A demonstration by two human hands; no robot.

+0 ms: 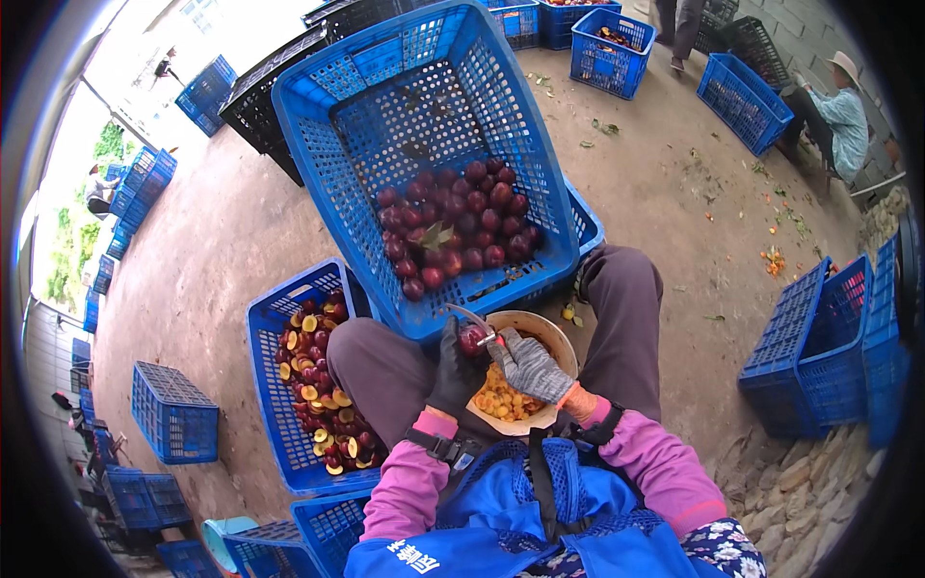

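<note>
My left hand (451, 371), in a black glove, is closed around a dark red plum (472, 340). My right hand (533, 367), in a grey knit glove, grips a small curved knife (468, 313), its blade against or just over the plum. Both hands are above a round bucket (557, 339) between my knees, which holds orange pits and pulp (503, 397). In front of me a blue crate (299, 91) is tipped toward me, with whole plums (462, 217) and a few leaves at its lower end. By my left leg, another blue crate (262, 371) holds halved plums (316, 371) showing yellow flesh.
Black crates (258, 106) stand behind the tipped crate. Empty blue crates are at left (175, 412) and right (800, 361). Another person (836, 120) sits at the far right beside a blue crate (744, 101). Leaves and fruit scraps (773, 260) lie on the floor.
</note>
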